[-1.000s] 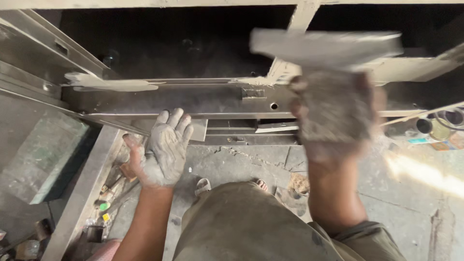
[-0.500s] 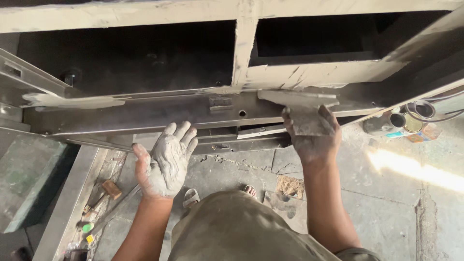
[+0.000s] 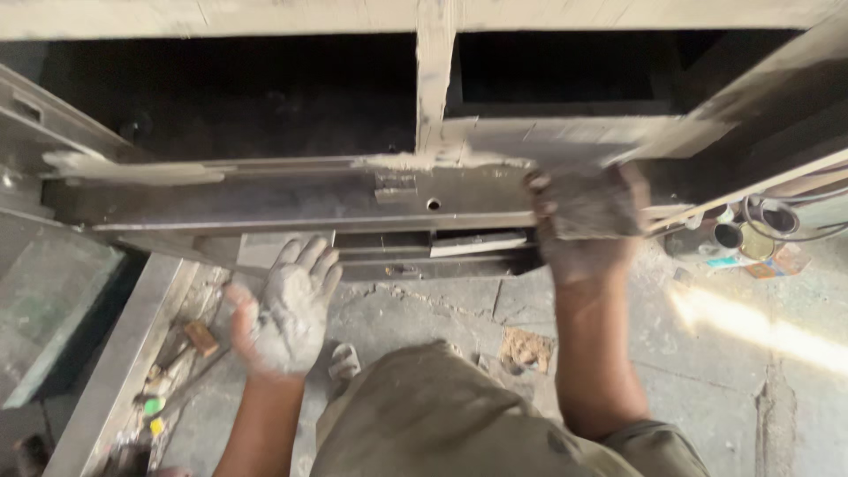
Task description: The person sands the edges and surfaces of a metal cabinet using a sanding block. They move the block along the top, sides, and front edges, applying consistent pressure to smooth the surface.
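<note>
Right of centre: right hand (image 3: 585, 221), coated in grey dust, pressed against the front face of a long metal beam (image 3: 291, 196), fingers curled near its top edge; blurred, so cannot tell whether anything sits in the grip. Lower left of centre: left hand (image 3: 287, 305), also dusty, fully open with 5 fingers spread, holding nothing, hovering just below the beam. Across the middle of the frame: beam lying level, with a small round hole (image 3: 433, 204) near its middle. Far right: tins (image 3: 746, 237) and a coil of wire (image 3: 782, 216) on the concrete floor (image 3: 733, 371). Lower left: small tools (image 3: 177, 353) scattered beside a metal frame (image 3: 115, 371).
</note>
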